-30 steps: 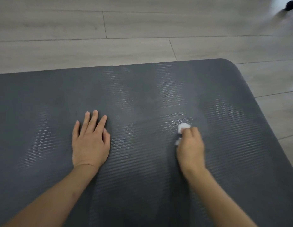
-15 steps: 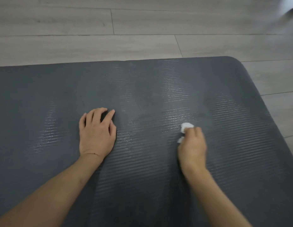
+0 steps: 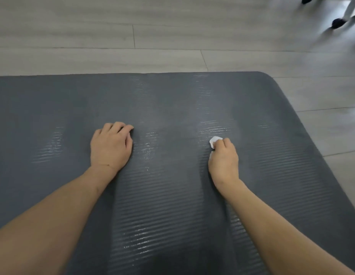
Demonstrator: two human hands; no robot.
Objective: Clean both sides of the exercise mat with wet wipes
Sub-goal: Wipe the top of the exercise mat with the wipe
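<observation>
Right now the dark grey ribbed exercise mat lies flat on a pale wood-look floor, filling most of the view, with its rounded far-right corner showing. Shiny damp streaks run across its ridges in several bands. On the right part of the mat, the right hand presses down with its fingers curled round a small crumpled white wet wipe, which pokes out just past the knuckles and touches the mat. Well apart to the left, the left hand rests on the mat with its fingers bent under at the tips, holding nothing. Blurred dark furniture feet stand on the floor at the far right corner.
</observation>
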